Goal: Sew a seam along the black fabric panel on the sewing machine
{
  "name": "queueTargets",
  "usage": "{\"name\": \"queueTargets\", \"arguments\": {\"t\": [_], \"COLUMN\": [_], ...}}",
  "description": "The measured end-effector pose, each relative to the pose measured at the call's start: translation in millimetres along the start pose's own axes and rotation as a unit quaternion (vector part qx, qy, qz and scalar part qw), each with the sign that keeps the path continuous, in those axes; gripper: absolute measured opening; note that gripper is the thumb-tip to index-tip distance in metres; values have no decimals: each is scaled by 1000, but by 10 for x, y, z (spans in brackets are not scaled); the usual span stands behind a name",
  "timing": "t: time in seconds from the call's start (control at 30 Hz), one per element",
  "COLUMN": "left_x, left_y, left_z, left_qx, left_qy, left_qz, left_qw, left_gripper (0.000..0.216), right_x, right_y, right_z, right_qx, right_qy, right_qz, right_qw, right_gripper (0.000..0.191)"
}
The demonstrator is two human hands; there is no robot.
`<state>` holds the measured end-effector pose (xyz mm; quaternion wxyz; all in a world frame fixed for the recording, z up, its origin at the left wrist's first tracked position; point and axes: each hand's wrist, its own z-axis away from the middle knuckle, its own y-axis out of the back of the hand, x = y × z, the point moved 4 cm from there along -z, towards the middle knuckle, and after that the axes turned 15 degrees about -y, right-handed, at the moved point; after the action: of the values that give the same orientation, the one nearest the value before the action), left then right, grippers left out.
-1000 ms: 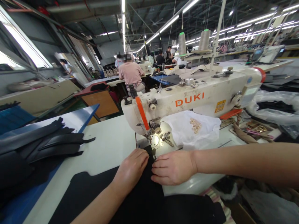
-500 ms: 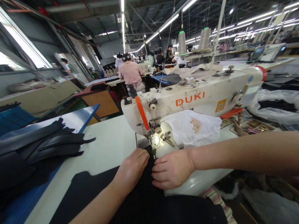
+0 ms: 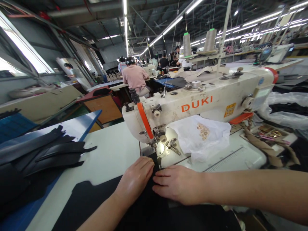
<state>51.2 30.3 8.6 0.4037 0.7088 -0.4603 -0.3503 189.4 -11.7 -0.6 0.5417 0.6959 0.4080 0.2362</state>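
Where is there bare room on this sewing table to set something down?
Bare tabletop lies between the stacked black pieces and the sewing machine. It is crowded at the needle, where left hand and right hand press black fabric, and beside the white bag.

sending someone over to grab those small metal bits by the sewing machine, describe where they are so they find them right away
Start at the big white sewing machine with DUKI in orange on its arm. On the table under that arm lies a crumpled white sheet, right of the needle. The small gold-coloured metal pieces sit in a little heap on top of it, the only shiny, pale things there; the fabric under the hands is black.
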Motion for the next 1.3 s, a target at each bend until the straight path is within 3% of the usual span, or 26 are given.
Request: {"name": "queueTargets", "arguments": {"t": [0.47, 1.3], "left_x": [-37, -30], "left_y": [-41, -54], "left_z": [17, 25], "left_qx": [39, 43], "left_qy": [11, 19], "left_qz": [-8, -1], "left_qw": [999, 999], "left_gripper": [21, 21], "right_x": [7, 8], "right_y": [-11, -39], "right_z": [2, 12], "right_qx": [-1, 3], "right_qy": [-14, -10], "right_qz": [-27, -14], "right_qw": [1000, 1000], "right_gripper": [25, 28]}}
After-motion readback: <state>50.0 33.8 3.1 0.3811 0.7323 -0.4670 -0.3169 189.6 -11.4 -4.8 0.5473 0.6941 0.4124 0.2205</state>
